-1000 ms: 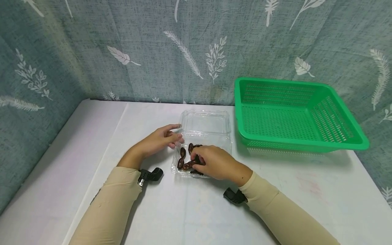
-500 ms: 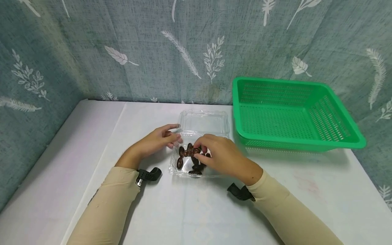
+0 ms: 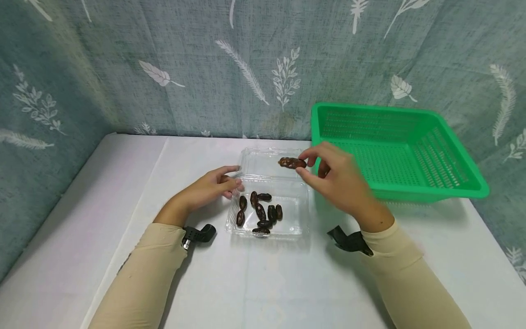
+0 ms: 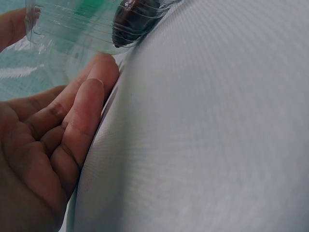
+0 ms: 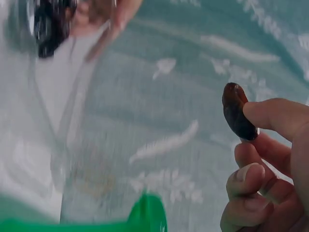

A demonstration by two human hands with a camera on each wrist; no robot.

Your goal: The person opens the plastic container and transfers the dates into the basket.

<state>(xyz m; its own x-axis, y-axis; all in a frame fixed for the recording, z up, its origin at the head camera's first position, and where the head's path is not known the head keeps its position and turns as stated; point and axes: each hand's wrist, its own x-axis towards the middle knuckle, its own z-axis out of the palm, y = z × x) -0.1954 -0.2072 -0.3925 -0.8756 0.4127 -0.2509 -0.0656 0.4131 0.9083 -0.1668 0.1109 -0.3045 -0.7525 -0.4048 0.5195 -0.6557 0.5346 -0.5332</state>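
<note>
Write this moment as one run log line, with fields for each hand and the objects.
right hand: pinches date, lifted | left hand: touches clear box edge | box: dates inside | green basket: empty

Right hand [image 3: 341, 183] is up in the air pinching one date [image 3: 292, 162] between thumb and fingertips, hovering over the far half of the clear box [image 3: 267, 201], just left of the green basket [image 3: 394, 151]. Left hand [image 3: 209, 188] rests on the table [image 3: 263, 283] with its fingertips against the box's left edge, fingers loosely curved. The near half of the box has a small bunch of dates [image 3: 260, 212] lying loose, mostly toward its left side. The basket sits at the back right against a leaf-print curtain [image 3: 205, 64]. Both arms have beige sleeves with a black strap thing at each wrist.
</note>
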